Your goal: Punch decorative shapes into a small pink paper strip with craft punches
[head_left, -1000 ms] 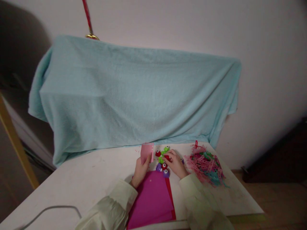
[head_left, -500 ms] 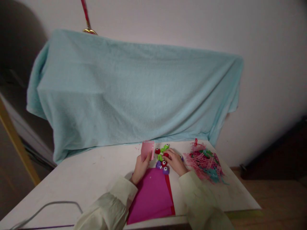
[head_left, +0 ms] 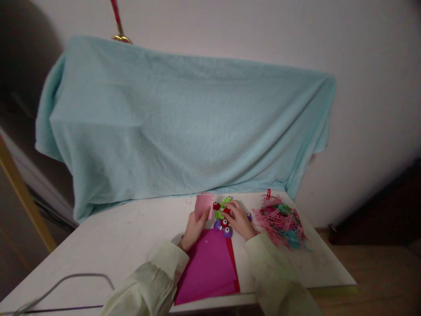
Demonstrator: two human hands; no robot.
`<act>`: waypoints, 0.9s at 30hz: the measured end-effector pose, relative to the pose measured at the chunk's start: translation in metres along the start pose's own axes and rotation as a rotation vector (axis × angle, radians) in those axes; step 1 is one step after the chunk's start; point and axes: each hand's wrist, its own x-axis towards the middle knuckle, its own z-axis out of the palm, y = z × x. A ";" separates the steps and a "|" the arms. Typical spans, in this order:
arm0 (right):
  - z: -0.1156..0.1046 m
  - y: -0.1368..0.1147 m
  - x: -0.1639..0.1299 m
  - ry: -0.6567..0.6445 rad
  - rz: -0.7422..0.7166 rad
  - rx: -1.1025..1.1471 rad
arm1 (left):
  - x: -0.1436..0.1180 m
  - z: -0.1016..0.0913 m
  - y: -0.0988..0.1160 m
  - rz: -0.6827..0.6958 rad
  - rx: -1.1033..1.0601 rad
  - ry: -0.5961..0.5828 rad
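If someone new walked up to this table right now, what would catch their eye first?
The big pale blue blanket draped over something bulky behind the white table fills most of the view. In front of it, the left hand holds up a small pink paper, while the right hand rests on a cluster of small red, green and purple punches. A magenta sheet lies between the sleeves, and a tangle of paper trimmings sits to the right.

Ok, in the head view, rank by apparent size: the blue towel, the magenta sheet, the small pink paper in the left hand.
1. blue towel, largest by far.
2. magenta sheet, nearer the camera.
3. small pink paper, smallest.
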 end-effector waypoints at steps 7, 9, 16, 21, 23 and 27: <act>-0.018 0.002 0.003 -0.151 0.190 0.409 | 0.002 0.002 -0.005 -0.054 -0.118 0.017; -0.023 0.003 0.002 -0.294 0.231 0.458 | 0.003 0.003 -0.005 -0.072 -0.193 -0.006; -0.021 0.012 -0.002 -0.455 0.236 0.447 | 0.004 0.002 0.000 -0.073 -0.265 0.001; -0.018 0.021 -0.002 -0.440 0.215 0.397 | 0.003 0.001 0.003 -0.058 -0.284 0.023; -0.017 0.022 -0.003 -0.454 0.209 0.403 | 0.003 0.002 0.005 -0.062 -0.293 0.019; -0.015 0.025 -0.004 -0.422 0.176 0.341 | 0.002 0.002 0.007 -0.075 -0.301 0.004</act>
